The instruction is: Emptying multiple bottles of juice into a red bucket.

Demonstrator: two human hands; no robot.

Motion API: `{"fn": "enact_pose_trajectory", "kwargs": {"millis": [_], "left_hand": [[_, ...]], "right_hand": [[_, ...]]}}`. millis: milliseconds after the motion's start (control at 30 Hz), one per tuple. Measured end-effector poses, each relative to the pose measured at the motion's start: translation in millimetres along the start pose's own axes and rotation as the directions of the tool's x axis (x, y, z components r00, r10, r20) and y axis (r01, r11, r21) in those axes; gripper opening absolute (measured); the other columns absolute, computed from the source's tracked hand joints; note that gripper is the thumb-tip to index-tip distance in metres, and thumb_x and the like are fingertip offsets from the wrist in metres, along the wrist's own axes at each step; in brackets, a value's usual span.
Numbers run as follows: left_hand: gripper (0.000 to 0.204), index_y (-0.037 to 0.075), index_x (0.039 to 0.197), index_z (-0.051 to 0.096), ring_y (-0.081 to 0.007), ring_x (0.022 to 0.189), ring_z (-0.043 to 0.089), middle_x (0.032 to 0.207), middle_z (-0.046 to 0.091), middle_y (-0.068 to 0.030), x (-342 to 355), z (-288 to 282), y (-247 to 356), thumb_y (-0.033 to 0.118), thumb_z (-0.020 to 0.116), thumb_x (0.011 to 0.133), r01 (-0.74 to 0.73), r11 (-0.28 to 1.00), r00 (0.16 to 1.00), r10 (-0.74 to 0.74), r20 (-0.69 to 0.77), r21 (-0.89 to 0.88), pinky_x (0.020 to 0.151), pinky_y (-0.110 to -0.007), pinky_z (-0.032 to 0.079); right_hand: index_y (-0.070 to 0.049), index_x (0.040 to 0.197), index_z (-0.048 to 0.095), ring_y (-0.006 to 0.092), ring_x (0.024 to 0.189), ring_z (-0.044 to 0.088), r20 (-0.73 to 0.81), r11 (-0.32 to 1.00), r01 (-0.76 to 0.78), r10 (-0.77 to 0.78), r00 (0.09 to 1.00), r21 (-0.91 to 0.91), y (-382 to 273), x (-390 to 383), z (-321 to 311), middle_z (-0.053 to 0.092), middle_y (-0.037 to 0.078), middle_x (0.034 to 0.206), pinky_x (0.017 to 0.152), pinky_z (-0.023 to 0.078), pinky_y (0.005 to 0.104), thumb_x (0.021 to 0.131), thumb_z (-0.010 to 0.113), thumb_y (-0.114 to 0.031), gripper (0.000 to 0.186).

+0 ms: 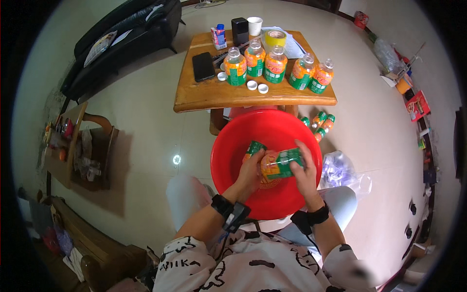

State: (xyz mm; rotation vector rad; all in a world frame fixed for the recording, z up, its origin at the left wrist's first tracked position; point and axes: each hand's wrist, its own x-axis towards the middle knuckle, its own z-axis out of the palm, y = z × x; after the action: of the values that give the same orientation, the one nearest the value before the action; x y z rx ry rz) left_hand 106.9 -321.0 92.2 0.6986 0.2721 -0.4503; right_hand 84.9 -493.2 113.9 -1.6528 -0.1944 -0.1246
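Over the big red basin [265, 204], both hands hold a plastic bottle [284, 163] with an orange and green label, tilted nearly on its side. My left hand [249, 173] is closed around its orange end, hiding the neck. Around the green end, my right hand [305, 173] has its fingers wrapped, thumb on the near side. A second bottle [253, 150] of the same kind lies in the basin, just beyond my left hand and partly covered by it.
A wooden table [204, 100] beyond the basin bears several similar uncapped bottles [275, 65], white caps [252, 85], a phone [203, 66], yellow tape [275, 38] and a paper cup [255, 25]. More bottles [319, 119] lie on the floor. A clear plastic bag [338, 169] sits right of the basin.
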Motion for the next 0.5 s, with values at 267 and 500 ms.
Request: {"fn": "enact_pose_trajectory", "kwargs": {"millis": [267, 500], "left_hand": [[0.035, 0.0, 0.115, 0.055, -0.0223, 0.096, 0.064, 0.108, 0.064, -0.0124, -1, -9, 12, 0.026, 0.036, 0.101, 0.056, 0.998, 0.998, -0.056, -0.006, 0.003, 0.086, -0.039, 0.051], [0.031, 0.002, 0.109, 0.059, -0.0198, 0.089, 0.065, 0.1, 0.066, -0.0108, -17, -13, 7, 0.027, 0.043, 0.098, -0.055, 0.998, 0.998, 0.055, 0.017, 0.037, 0.081, -0.034, 0.052]], "right_hand": [[-0.003, 0.136, 0.04, 0.0225, 0.121, 0.046, 0.023, 0.997, -0.072, 0.073, 0.997, -0.024, -10, 6, 8, 0.049, 0.015, 0.13, 0.102, 0.036, 0.0346, 0.089, 0.06, -0.017, 0.053], [-0.003, 0.132, 0.044, 0.0255, 0.119, 0.049, 0.008, 0.989, 0.133, -0.133, 0.991, -0.065, -10, -9, 12, 0.051, 0.014, 0.125, 0.102, 0.036, 0.0343, 0.087, 0.062, -0.017, 0.051]]}}
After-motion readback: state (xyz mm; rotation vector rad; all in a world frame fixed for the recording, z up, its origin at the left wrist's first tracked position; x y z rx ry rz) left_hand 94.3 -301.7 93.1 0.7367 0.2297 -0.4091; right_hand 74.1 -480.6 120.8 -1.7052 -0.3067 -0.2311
